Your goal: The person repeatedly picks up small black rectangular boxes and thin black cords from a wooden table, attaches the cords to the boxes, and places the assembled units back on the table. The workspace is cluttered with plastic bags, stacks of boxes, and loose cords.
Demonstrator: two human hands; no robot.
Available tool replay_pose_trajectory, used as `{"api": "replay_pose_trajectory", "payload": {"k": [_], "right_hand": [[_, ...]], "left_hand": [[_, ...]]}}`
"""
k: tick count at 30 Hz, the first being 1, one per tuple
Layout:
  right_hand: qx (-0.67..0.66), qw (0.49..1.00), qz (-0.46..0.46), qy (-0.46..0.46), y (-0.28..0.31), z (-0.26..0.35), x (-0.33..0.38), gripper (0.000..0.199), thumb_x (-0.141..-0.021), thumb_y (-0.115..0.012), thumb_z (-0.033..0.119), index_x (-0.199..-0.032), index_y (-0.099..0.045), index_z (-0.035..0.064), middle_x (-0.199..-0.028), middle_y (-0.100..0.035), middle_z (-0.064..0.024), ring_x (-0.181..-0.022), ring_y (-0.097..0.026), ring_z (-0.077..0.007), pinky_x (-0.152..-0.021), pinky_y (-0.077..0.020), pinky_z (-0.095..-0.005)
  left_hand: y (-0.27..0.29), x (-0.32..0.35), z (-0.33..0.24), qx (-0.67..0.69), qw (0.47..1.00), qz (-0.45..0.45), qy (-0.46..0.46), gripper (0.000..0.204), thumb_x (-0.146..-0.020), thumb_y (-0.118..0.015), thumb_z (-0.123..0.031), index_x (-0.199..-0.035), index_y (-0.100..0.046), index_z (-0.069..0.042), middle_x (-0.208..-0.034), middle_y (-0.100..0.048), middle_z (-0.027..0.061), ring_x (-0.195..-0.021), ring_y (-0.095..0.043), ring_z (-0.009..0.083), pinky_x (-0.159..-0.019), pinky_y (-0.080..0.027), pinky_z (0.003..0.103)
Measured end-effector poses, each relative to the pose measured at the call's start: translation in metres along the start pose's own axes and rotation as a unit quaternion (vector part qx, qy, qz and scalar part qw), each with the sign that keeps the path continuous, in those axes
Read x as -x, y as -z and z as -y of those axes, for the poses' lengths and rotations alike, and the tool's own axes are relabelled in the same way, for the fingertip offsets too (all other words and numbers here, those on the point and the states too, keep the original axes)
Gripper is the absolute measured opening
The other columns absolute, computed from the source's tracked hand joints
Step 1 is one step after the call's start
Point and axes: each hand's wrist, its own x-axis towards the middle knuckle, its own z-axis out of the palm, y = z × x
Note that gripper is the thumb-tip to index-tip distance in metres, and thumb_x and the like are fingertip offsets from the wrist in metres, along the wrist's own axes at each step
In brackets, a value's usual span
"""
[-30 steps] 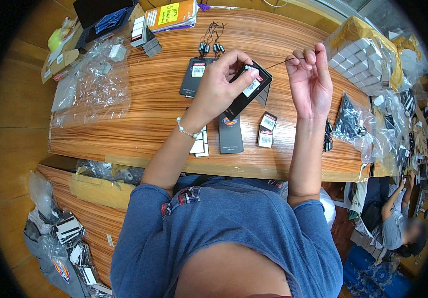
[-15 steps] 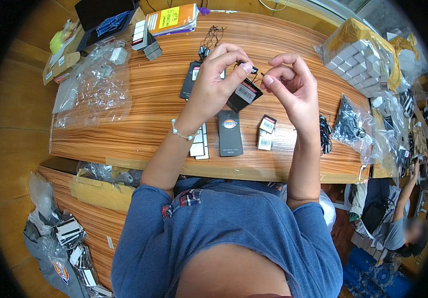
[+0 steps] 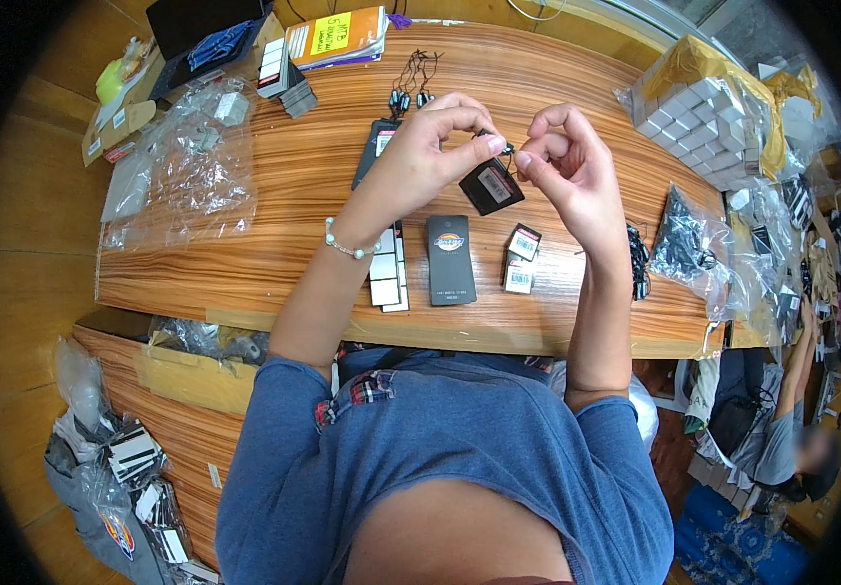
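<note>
Both hands raised and brought close together, fingertips pinched.

The left hand is lifted with the forearm rising from the lower edge, the wrist slightly bent and wearing a thin bracelet; its thumb and forefinger are pressed together at the tip. The right hand stands just beside it, palm turned toward the left hand, fingers curled, thumb and forefinger also pinched. The two pinches almost meet. Both elbows are bent, the right forearm is nearly upright.
</note>
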Motion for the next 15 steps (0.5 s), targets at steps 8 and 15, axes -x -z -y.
{"api": "replay_pose_trajectory", "payload": {"k": [8,15], "right_hand": [[-0.010,0.999,0.039,-0.028,0.003,-0.006,-0.003,0.019,-0.079,-0.057,-0.002,-0.091,-0.044,0.0032,-0.066,-0.051,0.0005,-0.064,-0.049,-0.0052,-0.059,-0.0396,-0.0190],[-0.024,0.999,-0.002,-0.042,0.001,-0.012,-0.005,0.022,-0.076,-0.063,-0.001,-0.090,-0.046,0.0032,-0.071,-0.059,-0.0046,-0.070,-0.057,-0.0090,-0.064,-0.0459,-0.0208]], "left_hand": [[0.011,-0.009,0.010,0.056,0.993,0.083,0.065,0.021,-0.081,-0.063,-0.022,-0.085,-0.065,-0.002,-0.090,-0.052,0.0013,-0.082,-0.048,0.0093,-0.072,-0.038,0.022],[0.010,-0.013,0.019,0.110,0.986,0.098,0.083,0.020,-0.080,-0.064,-0.020,-0.085,-0.066,-0.001,-0.089,-0.054,0.0021,-0.083,-0.051,0.0094,-0.075,-0.040,0.023]]}}
